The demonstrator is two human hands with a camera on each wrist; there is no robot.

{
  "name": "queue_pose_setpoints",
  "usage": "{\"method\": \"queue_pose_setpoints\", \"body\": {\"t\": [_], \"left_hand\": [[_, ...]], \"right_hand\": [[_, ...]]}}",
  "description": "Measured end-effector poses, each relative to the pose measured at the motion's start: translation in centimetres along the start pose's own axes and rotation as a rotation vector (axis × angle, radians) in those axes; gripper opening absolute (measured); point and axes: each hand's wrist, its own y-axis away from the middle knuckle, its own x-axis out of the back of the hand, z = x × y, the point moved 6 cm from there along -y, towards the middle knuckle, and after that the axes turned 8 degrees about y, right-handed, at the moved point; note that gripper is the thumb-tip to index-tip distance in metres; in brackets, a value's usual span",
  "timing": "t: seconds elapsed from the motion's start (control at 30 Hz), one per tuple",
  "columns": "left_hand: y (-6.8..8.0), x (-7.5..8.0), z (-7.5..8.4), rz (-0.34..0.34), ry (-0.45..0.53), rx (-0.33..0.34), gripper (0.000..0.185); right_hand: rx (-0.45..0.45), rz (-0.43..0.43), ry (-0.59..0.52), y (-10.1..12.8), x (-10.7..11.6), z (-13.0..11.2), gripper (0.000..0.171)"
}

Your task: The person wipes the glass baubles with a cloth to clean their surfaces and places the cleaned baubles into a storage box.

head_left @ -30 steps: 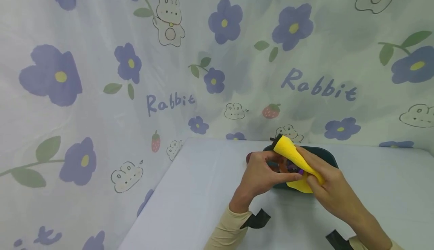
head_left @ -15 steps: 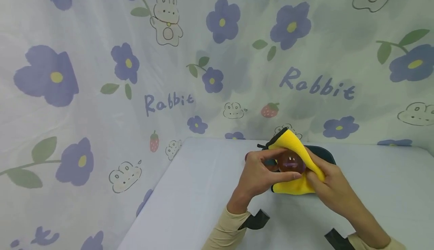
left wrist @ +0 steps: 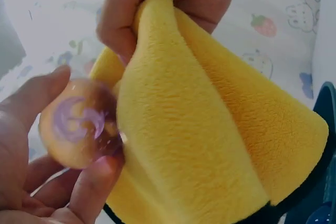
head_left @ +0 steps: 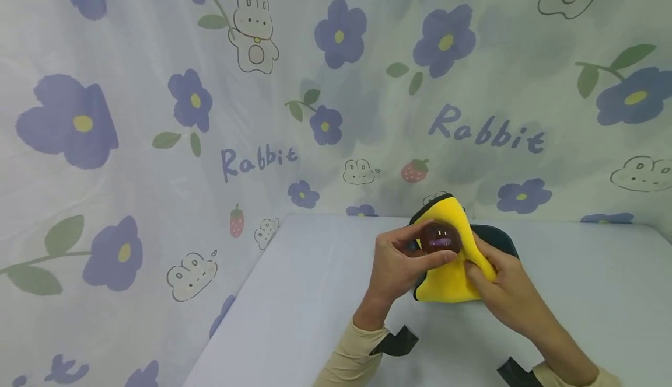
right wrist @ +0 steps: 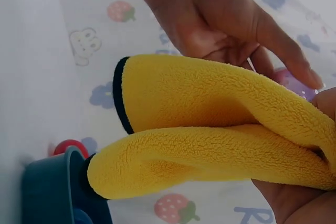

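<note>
Left grip (head_left: 399, 261) pinches ball (head_left: 440, 238) | right grip (head_left: 506, 290) clamps yellow cloth (head_left: 451, 276), peak up

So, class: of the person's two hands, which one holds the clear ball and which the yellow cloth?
The left hand pinches the ball; the right hand grips the cloth.

left hand (head_left: 395, 264) fingers curled, right hand (head_left: 506, 293) pinching, wrists close
</note>
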Motion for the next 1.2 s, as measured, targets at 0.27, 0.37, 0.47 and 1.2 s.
{"method": "queue_pose_setpoints", "body": {"t": [0.27,0.37,0.47,1.2], "left_hand": [[-0.1,0.2,-0.2,0.058,-0.021,0.001,0.049],[-0.1,0.5,-0.5,0.063,-0.07,0.021,0.052],[-0.1,0.8,-0.6,0.063,-0.14,0.037,0.057],[-0.3,0.7,-1.1,-0.095,-0.244,0.146,0.035]], "right_hand": [[0.005,-0.006,-0.016,0.2,-0.2,-0.4,0.055],[0.003,-0.005,-0.023,0.2,-0.2,-0.4,0.056],[0.0,0.008,-0.008,0.2,-0.1,-0.6,0.057],[0.227,0.135,0.11,0.1,0.9,-1.8,0.074]]}}
